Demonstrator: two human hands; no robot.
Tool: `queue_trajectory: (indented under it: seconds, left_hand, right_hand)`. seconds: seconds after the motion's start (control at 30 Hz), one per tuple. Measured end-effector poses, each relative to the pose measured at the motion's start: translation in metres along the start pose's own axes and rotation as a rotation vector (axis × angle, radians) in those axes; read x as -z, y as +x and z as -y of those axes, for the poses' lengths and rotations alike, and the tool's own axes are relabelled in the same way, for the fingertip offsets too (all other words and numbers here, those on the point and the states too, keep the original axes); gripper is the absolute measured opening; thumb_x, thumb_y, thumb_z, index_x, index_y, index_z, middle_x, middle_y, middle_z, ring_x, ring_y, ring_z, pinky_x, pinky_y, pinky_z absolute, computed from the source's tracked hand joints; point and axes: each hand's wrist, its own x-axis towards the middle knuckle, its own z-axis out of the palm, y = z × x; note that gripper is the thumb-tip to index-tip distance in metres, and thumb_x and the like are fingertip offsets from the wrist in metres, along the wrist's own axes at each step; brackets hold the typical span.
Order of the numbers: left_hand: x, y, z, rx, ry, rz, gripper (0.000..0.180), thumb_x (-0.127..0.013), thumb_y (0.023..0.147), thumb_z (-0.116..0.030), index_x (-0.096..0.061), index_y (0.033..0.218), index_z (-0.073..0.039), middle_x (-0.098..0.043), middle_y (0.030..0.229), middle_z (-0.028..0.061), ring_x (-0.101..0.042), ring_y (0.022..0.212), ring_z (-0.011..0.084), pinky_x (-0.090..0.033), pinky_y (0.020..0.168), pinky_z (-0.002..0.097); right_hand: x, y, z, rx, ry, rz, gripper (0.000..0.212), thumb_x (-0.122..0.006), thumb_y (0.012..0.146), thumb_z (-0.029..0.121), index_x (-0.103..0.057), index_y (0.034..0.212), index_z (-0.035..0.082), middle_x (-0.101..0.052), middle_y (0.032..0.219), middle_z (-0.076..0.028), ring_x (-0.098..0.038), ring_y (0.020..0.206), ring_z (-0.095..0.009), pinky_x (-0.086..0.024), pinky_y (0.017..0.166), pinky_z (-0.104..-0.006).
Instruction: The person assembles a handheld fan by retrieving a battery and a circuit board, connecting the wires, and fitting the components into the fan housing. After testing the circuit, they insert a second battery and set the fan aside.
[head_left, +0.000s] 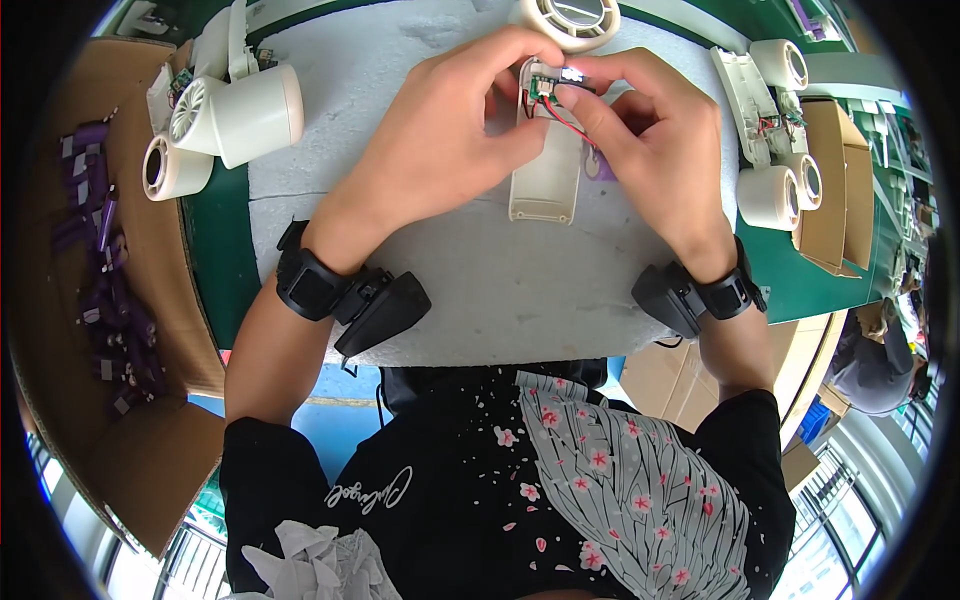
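At the top centre lies a cream handheld fan with a round head (570, 22) and an open handle shell (545, 195). A small green circuit board (543, 88) sits at the handle's upper end, with a bright white light beside it. Red and black wires (565, 122) run from the board toward a purple battery cell (599, 166), partly hidden by my right hand. My left hand (450, 130) is closed on the left side of the handle shell. My right hand (660, 135) pinches at the board's right edge; its fingertips partly cover what they hold.
A grey-white foam mat (420, 290) covers the green table. Cream fan parts (250, 115) stand at the left, more fan bodies (770, 195) at the right. A cardboard box (160, 270) holds several purple cells (105, 250). Another open box (835, 180) stands far right; a person (875, 360) sits beyond.
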Motion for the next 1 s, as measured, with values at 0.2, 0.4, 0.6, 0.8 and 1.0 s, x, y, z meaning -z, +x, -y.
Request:
queue_trajectory:
  seconds: [0.2, 0.4, 0.6, 0.8, 1.0]
  left_hand:
    - [0.003, 0.002, 0.006, -0.056, -0.122, 0.02, 0.04, -0.063, 0.082, 0.002, -0.055, 0.12, -0.006, -0.061, 0.093, 0.0005, -0.054, 0.081, 0.009, -0.044, 0.075, 0.0249]
    - [0.004, 0.001, 0.002, 0.036, -0.125, 0.047, 0.038, -0.063, 0.082, 0.001, -0.055, 0.119, -0.005, -0.061, 0.1, 0.0011, -0.054, 0.083, 0.009, -0.044, 0.076, 0.025]
    - [-0.001, 0.001, 0.004, 0.053, -0.142, -0.016, 0.036, -0.063, 0.082, 0.002, -0.055, 0.117, -0.004, -0.06, 0.1, 0.0007, -0.055, 0.083, 0.0089, -0.044, 0.076, 0.0249]
    - [0.0, 0.002, 0.005, 0.072, -0.185, -0.004, 0.035, -0.063, 0.082, 0.002, -0.057, 0.115, -0.003, -0.062, 0.1, 0.0016, -0.057, 0.083, 0.0091, -0.046, 0.075, 0.0246]
    - [-0.006, 0.027, 0.042, -0.796, -0.242, -0.082, 0.03, -0.065, 0.079, 0.004, -0.059, 0.108, 0.0, -0.063, 0.093, 0.0051, -0.061, 0.08, 0.0109, -0.049, 0.073, 0.0255]
  right_hand:
    - [0.0, -0.001, -0.001, 0.055, 0.014, 0.012, 0.018, -0.073, 0.085, 0.006, -0.068, 0.101, 0.001, -0.065, 0.083, -0.005, -0.059, 0.056, -0.007, -0.043, 0.047, -0.0222]
    - [-0.002, -0.001, -0.002, 0.106, 0.007, -0.002, 0.018, -0.073, 0.083, 0.004, -0.068, 0.1, 0.002, -0.063, 0.087, -0.004, -0.061, 0.057, -0.008, -0.043, 0.048, -0.0219]
    - [-0.005, 0.001, -0.002, 0.119, -0.037, -0.05, 0.018, -0.074, 0.082, 0.005, -0.069, 0.099, 0.002, -0.064, 0.084, -0.004, -0.06, 0.055, -0.008, -0.043, 0.048, -0.0217]
    - [-0.006, 0.001, -0.002, 0.068, -0.028, -0.068, 0.017, -0.076, 0.082, 0.007, -0.071, 0.098, 0.003, -0.064, 0.081, -0.003, -0.059, 0.054, -0.007, -0.042, 0.047, -0.0213]
    - [-0.004, 0.003, 0.004, 0.04, -0.092, -0.06, 0.017, -0.077, 0.08, 0.008, -0.072, 0.096, 0.002, -0.064, 0.078, -0.003, -0.059, 0.054, -0.008, -0.042, 0.048, -0.021]
